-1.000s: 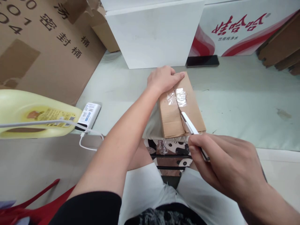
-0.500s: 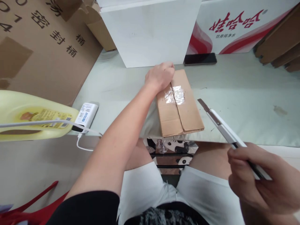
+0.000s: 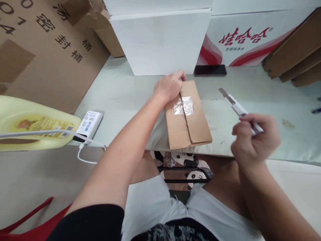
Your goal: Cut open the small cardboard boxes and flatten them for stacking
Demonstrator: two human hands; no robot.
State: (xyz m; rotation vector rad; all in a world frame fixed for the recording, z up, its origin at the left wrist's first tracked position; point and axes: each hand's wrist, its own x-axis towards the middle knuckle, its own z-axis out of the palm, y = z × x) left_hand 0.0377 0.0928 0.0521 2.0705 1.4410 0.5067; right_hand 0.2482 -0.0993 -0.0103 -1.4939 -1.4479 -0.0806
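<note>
A small brown cardboard box (image 3: 198,125) lies flat near the table's front edge, with clear tape (image 3: 188,105) across its middle seam. My left hand (image 3: 169,87) is closed over the box's far left corner; its fingertips are partly hidden. To the right of the box, my right hand (image 3: 254,139) grips a white utility knife (image 3: 237,106). The knife's blade is out and points up and to the left, apart from the box.
Behind the box stand a white box (image 3: 163,43) and a red-and-white carton (image 3: 247,40), with a black phone (image 3: 210,70) before them. At left are a large carton (image 3: 57,67), a yellow jug (image 3: 37,124) and a white power bank (image 3: 89,125) with a cable.
My right hand has moved forward and left with the utility knife, up over the table. My left hand stays on the cardboard box. The view has shifted slightly.
</note>
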